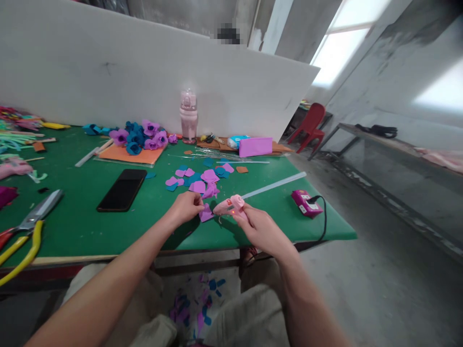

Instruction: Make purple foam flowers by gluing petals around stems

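My right hand grips a pink hot-glue gun with a long clear glue stick poking out behind it; its nozzle points left. My left hand pinches a purple foam petal just in front of the nozzle, low over the green table. Behind the hands lies a scatter of purple and blue foam petals. A heap of finished purple and blue foam flowers rests on an orange sheet farther back.
A black phone lies to the left, scissors and yellow-handled pliers near the left edge. A pink bottle stands by the white board. A magenta power socket sits at the right edge. Scraps litter the floor.
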Tool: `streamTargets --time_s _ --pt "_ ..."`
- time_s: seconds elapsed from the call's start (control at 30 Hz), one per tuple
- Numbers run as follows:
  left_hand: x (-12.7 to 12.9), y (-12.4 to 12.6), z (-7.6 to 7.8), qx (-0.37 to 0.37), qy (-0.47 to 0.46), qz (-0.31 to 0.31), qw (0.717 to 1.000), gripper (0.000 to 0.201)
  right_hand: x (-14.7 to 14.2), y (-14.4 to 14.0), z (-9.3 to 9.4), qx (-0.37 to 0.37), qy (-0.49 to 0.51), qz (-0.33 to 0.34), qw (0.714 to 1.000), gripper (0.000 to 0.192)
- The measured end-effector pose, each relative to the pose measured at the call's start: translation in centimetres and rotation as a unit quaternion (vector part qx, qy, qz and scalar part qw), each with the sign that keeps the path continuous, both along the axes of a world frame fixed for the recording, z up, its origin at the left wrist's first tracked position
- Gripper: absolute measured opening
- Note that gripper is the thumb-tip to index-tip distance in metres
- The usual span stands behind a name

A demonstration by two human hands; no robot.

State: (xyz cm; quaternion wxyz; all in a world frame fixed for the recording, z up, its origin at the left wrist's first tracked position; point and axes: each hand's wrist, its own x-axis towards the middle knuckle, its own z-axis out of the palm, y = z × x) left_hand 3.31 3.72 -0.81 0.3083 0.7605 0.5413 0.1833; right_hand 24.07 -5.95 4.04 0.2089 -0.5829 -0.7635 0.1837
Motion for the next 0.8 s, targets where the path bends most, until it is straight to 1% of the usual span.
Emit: streamTargets --time_s 0.13,0.43,0.53,0.63,0.7,0.77,0.8 --pt "0.0 0.1 -0.2 0.008 0.002 -0.002 1.000 0.021 0.2 0.0 0.0 0.005 0.027 0.005 1.000 0.030" --pt "-0.1 0.1 -0.2 0.008 -0.002 -0.004 1.000 0.014 -1.3 0.0 0.0 -0.009 0.023 0.019 1.000 0.026" --pt "-0.1 0.1 -0.2 0.009 -0.008 -0.006 1.000 0.014 -1.3 0.0 0.0 -0.009 0.029 0.022 0.999 0.024" --pt "0.0 0.1 -0.3 0.006 -0.014 0.000 1.000 0.015 -0.9 0.0 0.1 -0.011 0.046 0.012 0.999 0.026" --pt "-0.1 0.1 -0.4 -0.004 -0.038 0.004 0.999 0.016 -0.4 0.1 0.1 -0.032 0.079 0.005 0.996 0.030" --pt "-0.2 0.1 -0.5 -0.031 -0.096 0.009 0.995 0.018 0.2 0.4 0.0 -0.088 0.143 0.001 0.986 0.034" --pt "-0.3 0.1 -0.4 -0.055 -0.134 0.017 0.989 0.018 0.6 0.6 -0.1 -0.125 0.189 0.000 0.974 0.036"
